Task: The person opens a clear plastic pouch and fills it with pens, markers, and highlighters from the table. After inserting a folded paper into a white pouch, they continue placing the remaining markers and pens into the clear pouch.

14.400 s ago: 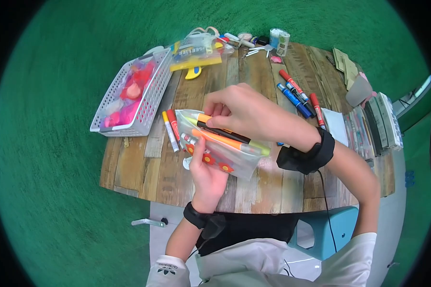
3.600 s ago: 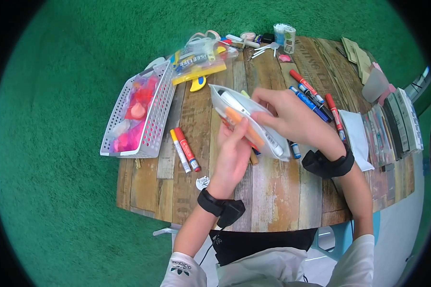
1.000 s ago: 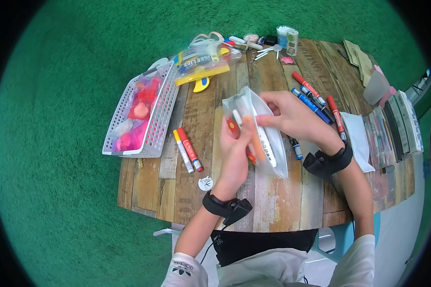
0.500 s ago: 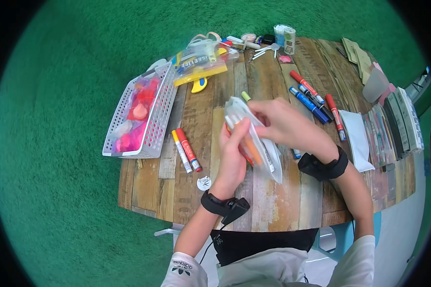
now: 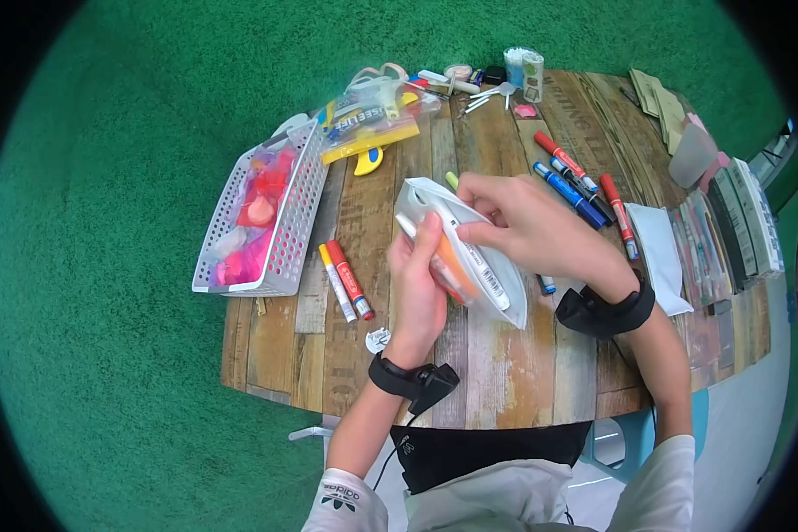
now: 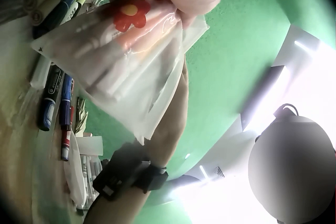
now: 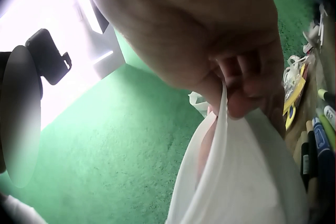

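Observation:
My left hand [image 5: 421,288] grips a translucent zip pouch [image 5: 514,312] above the table, thumb over its near wall. My right hand [image 5: 545,226] pinches the far edge of its mouth, which gapes. Inside lie a white pen [image 5: 486,277] with a barcode and something orange [image 5: 452,266]. A red flower [image 6: 130,15] is printed on the pouch in the left wrist view. The right wrist view has the right thumb and fingertips [image 7: 244,103] on the pale pouch rim. Several pens and markers [image 6: 55,3] lie on the table beyond the pouch, mostly hidden from the head view.
A white basket [image 5: 294,239] of pink and red items stands left, with a yellow-edged plastic bag [image 5: 368,133] behind it. A red marker [image 5: 350,279] and a yellow-capped one lie left; blue, black and red markers [image 5: 569,195] lie right. Boxes [image 5: 749,217] stand far right.
Over the last second the pouch has shifted slightly left and its mouth was squeezed narrower, then spread again. Long before, it held several highlighters and a black pen; fewer show inside now.

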The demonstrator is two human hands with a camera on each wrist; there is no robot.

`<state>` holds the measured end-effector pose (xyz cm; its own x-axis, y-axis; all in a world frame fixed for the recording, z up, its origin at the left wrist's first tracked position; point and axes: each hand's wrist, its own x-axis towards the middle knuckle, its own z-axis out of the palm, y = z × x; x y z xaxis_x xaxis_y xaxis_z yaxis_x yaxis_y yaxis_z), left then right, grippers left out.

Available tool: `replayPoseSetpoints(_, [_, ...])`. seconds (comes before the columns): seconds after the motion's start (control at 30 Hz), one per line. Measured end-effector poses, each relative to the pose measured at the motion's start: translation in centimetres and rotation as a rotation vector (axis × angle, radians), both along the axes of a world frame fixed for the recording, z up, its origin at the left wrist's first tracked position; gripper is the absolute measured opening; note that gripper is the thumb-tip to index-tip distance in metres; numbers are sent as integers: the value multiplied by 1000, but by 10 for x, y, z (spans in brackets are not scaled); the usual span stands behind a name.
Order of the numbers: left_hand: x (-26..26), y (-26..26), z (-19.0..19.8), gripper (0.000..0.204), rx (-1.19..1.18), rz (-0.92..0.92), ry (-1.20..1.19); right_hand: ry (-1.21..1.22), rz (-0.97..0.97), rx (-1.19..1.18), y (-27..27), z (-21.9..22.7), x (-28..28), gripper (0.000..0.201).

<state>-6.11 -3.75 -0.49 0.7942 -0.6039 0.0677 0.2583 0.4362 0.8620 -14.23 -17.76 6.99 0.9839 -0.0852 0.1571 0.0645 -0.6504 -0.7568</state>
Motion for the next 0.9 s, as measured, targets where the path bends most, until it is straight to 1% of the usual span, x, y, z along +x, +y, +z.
replayPoseSetpoints(0.13, [-1,1,-4,39,-22,-15,-1,-31,6,60,-3,-7,2,16])
replayPoseSetpoints(0.2, [0,2,-1,49,-280,-176,134,-230,-100,58,-9,-19,9,19])
replayPoseSetpoints(0.23, [0,1,0,49,-280,-179,135,-229,-103,58,-12,-22,10,19])
replayPoseSetpoints(0.3, [-1,1,1,52,-261,-216,172,-275,-68,156,-18,-25,13,21])
replayPoseSetpoints(0.33, [0,1,-2,52,-171,-186,95,-181,-88,146,-19,-18,9,21])
replayPoseSetpoints(0.47, [-3,0,1,52,-111,-229,32,-212,-52,92,-24,-20,10,23])
replayPoseSetpoints(0.5, [-3,-1,2,51,-122,-226,77,-198,-13,167,-24,-18,10,24])
replayPoseSetpoints(0.53, [-2,-2,2,51,-134,-221,122,-182,28,241,-23,-17,11,26])
replayPoseSetpoints(0.6, [-1,-1,-3,52,-111,-197,108,-189,55,248,-25,-27,14,27])
replayPoseSetpoints(0.67, [-2,-2,-5,52,-89,-177,95,-196,79,254,-24,-26,14,29])
replayPoseSetpoints(0.73, [-3,-3,-5,48,-103,-103,59,-144,61,173,-21,-19,10,30])
replayPoseSetpoints(0.77, [-3,-1,-5,48,-104,-101,58,-145,63,172,-22,-18,11,30])
replayPoseSetpoints(0.83, [-4,2,-6,49,-71,-81,8,-133,146,218,-26,-17,10,31])
replayPoseSetpoints(0.87, [-3,1,-6,49,-73,-78,8,-133,149,216,-29,-16,9,31])
replayPoseSetpoints(0.9, [-4,0,-6,46,-81,-81,-49,-104,155,234,-32,-16,8,31])
